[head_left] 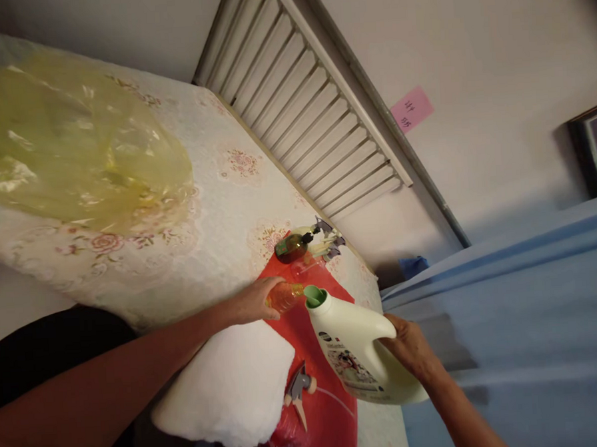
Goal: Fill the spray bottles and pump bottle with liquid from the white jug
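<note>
My left hand [255, 299] is wrapped round a clear bottle [285, 296] with an orange tint, tilted toward the right. In my right hand [410, 346] is the handle of a large pale green jug [356, 327], which leans so its green mouth meets or nearly meets the bottle's neck. Whether liquid is flowing between them, I cannot tell. Below them, a grey spray trigger head [301, 381] with a thin clear tube rests over the red mat [333, 415]. A white cloth-like bundle [232, 387] sits under my left forearm.
Beyond the bottle stands a dark green pump bottle [290, 248] beside grey-topped items. A yellow plastic bag [74, 148] covers the left of the flowered tablecloth [218, 221]. A radiator [307, 103] borders the table; a blue curtain [524, 318] hangs at right.
</note>
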Demonstrator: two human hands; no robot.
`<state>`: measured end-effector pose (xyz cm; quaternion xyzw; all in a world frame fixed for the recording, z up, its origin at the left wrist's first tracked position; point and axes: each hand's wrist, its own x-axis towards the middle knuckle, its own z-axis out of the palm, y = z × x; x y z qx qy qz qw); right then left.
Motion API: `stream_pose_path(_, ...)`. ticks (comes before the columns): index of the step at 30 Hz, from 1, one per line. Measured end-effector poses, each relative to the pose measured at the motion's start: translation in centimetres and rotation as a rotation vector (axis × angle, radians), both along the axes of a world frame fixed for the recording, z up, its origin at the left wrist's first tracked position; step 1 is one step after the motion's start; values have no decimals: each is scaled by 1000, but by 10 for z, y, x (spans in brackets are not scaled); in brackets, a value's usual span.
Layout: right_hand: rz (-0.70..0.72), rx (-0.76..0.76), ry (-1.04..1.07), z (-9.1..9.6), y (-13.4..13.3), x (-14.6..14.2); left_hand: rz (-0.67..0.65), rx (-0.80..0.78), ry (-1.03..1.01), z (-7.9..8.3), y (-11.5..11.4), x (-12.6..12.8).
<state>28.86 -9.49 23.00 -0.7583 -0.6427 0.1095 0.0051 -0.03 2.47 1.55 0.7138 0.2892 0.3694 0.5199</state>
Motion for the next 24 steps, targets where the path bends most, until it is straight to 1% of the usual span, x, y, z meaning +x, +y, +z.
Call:
stream_pose_path(5, -15, 6, -14, 0, 1, 2, -5, 4, -8, -1, 0, 0)
stream_pose_path(16, 22, -2, -35, 0, 1, 6, -8, 8, -12, -1, 0, -1)
stream_pose_path(24, 16, -10, -45, 2, 3, 2, 11, 15, 5, 0, 0, 1)
